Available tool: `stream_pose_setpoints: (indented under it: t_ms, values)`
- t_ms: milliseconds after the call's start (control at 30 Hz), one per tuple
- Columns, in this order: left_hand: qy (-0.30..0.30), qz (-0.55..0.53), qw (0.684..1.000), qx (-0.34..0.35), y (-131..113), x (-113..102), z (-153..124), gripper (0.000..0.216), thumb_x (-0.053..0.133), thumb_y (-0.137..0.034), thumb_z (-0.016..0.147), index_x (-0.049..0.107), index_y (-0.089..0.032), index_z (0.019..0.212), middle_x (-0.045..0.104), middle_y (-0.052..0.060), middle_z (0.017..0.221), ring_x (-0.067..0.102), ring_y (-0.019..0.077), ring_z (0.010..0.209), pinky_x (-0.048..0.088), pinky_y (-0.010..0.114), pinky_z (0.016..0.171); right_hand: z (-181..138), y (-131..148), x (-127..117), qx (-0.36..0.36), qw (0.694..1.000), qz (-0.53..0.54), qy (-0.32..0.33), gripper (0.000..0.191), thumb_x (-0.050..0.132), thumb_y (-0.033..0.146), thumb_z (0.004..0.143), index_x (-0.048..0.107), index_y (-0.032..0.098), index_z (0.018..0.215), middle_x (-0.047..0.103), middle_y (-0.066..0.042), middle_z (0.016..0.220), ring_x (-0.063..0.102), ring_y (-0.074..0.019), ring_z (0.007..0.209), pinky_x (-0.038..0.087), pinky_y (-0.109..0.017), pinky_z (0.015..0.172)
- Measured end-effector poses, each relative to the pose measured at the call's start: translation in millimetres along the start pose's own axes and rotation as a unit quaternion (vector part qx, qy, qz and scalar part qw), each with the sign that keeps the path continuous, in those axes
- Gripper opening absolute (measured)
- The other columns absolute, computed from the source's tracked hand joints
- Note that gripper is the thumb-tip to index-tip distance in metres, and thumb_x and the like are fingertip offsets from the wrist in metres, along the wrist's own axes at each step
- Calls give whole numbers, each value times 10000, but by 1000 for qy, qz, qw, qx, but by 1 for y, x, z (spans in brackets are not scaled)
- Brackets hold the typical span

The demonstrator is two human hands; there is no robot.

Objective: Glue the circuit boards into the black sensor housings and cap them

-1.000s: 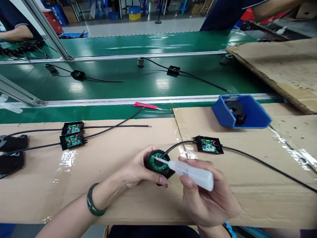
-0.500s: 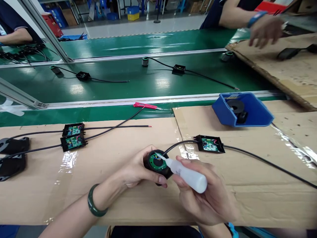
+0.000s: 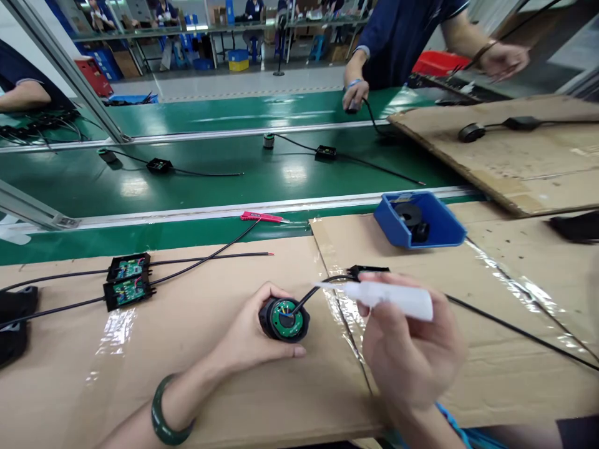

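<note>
Black housing (image 3: 296,333), near desk's front edge (image 3: 281,411), is cupped by half-curled left hand (image 3: 250,333); bottle (image 3: 402,300) is pinched by right hand (image 3: 412,349). Dispensing is presumed in hand; cable (image 3: 306,297) clearance is next required.

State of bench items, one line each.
Housing: open, green board exposed, in left hand
Bottle: in right hand, near-horizontal, nozzle off housing
Cutter: blade out
Bin: open, black parts inside
Left boxes: open, circuits exposed
Right box: mostly hidden, can't tell
</note>
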State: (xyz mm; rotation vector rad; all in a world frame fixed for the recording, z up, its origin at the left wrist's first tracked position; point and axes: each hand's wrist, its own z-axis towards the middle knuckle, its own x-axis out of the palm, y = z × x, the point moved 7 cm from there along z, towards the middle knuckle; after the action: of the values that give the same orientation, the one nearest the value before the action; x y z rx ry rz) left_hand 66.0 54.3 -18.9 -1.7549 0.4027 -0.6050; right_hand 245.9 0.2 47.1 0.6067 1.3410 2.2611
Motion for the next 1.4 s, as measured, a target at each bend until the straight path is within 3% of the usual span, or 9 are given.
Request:
stream_pose_setpoints:
  t_ms: [167,267,367,500,633,833,1033,1267,1400]
  values:
    - [-116,280,948,100,-19,-19,3,515,878,-285,579,560,-220,980,619,62,1087,586,269,1043,458,375,901,77,-34,8,34,998,-1,49,289,766,307,751,565,204,932,656,-1,917,668,-114,738,568,-293,746]
    - [-139,358,915,124,-24,-24,8,455,856,-280,602,561,-214,943,596,68,1089,568,280,1060,457,396,907,110,-69,34,51,990,-36,123,404,786,342,684,540,197,969,639,1,901,693,-160,844,560,-348,828]
    - [-148,398,898,117,-23,-30,12,446,854,-327,606,551,-210,911,612,69,1052,562,299,1046,456,441,906,126,-107,66,72,977,-74,188,355,758,346,718,585,153,960,660,-20,853,682,-170,794,563,-344,768]
    - [-116,374,914,107,-16,-35,11,506,819,-278,633,547,-226,1056,608,82,1179,545,303,1140,444,457,973,137,-147,98,79,959,-147,230,196,654,311,874,613,129,934,652,-11,854,638,-135,745,554,-324,716]
    - [-74,320,938,109,-15,-37,7,581,726,-172,694,519,-228,1234,602,92,1269,541,280,1206,396,441,1063,141,-165,110,69,941,-212,255,197,612,319,913,625,130,970,655,-25,921,641,-151,815,548,-353,767]
    - [-95,332,933,104,-22,-38,7,469,784,-208,669,609,-239,1104,672,60,1137,612,276,1074,465,414,964,122,-133,98,34,919,-264,290,308,625,313,872,587,142,1125,642,-86,1095,619,-216,1000,507,-411,865]
    - [-122,337,928,102,-24,-33,6,428,790,-197,653,608,-237,1038,677,46,1073,621,268,1027,481,394,904,43,-64,79,-2,844,-241,479,191,574,332,880,679,189,808,703,-10,765,654,-147,720,499,-253,671]
    - [-147,373,909,113,-22,-32,5,354,752,-248,694,577,-233,1001,675,38,1034,634,262,983,499,384,858,20,-52,67,-31,848,-289,442,170,564,252,903,654,176,781,699,-32,771,645,-160,731,468,-258,662]
    - [-141,382,902,142,-14,-36,8,363,715,-311,734,571,-236,1058,676,59,1096,638,272,1038,514,401,897,23,-50,68,-52,830,-327,448,91,637,252,876,689,196,826,724,-9,820,673,-143,790,493,-229,719]
